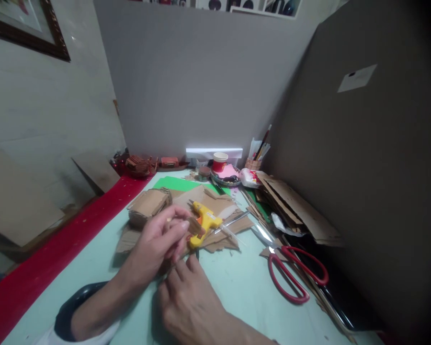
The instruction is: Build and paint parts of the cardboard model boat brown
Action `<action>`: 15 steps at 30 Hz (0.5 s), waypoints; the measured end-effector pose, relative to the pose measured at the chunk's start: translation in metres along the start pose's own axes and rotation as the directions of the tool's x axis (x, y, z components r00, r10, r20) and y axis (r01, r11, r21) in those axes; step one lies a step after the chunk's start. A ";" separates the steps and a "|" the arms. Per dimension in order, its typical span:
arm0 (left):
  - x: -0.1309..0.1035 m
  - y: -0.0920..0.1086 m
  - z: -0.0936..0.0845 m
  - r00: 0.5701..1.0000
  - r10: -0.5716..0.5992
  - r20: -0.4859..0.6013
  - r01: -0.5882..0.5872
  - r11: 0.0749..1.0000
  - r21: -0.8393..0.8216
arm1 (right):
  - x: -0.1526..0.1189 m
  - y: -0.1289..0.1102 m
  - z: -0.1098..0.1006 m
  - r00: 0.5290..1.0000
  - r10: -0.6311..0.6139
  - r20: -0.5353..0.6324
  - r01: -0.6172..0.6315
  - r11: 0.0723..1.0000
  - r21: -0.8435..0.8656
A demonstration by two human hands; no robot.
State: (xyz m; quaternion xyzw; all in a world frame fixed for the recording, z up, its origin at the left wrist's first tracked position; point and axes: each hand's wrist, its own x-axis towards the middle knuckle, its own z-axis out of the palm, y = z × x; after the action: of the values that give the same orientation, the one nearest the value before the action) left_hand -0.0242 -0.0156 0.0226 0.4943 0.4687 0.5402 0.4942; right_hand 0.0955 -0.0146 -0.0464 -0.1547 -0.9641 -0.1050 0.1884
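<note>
The left hand pinches a small brown piece in front of the yellow glue gun. The right hand is curled close by, but I can't tell if it holds anything. Scissors lie off to the right.

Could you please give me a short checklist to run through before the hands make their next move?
1. Brown piece held: ok, at the fingertips of the left hand.
2. Right hand grip: cannot tell, its fingertips are mostly hidden.
3. Glue gun pointing away from both hands: ok.
4. Glue gun cool: cannot tell, nothing visible shows its heat.
5. Glue gun clear of scraps: not ok, it lies on cardboard.
6. Scissors clear of both hands: ok, lying apart on the right.
</note>
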 end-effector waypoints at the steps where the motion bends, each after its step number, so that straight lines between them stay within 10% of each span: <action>1: 0.000 -0.001 0.000 1.000 0.000 -0.001 0.000 1.000 -0.003 | 0.000 0.000 0.000 1.000 -0.005 0.006 0.005 1.000 0.004; 9: 0.001 -0.002 0.000 0.993 -0.057 -0.102 0.046 0.993 -0.111 | 0.008 0.003 -0.008 0.996 -0.008 0.089 0.002 0.998 0.069; 15: 0.000 0.002 -0.002 0.986 -0.037 -0.162 0.024 0.996 -0.081 | -0.057 0.045 -0.059 0.972 -0.118 0.202 -0.012 0.837 0.547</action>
State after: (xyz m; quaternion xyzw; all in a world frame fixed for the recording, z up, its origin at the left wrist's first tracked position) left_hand -0.0259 -0.0162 0.0242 0.4211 0.4935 0.5894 0.4814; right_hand 0.1808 -0.0027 -0.0092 -0.0789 -0.9731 0.1865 0.1101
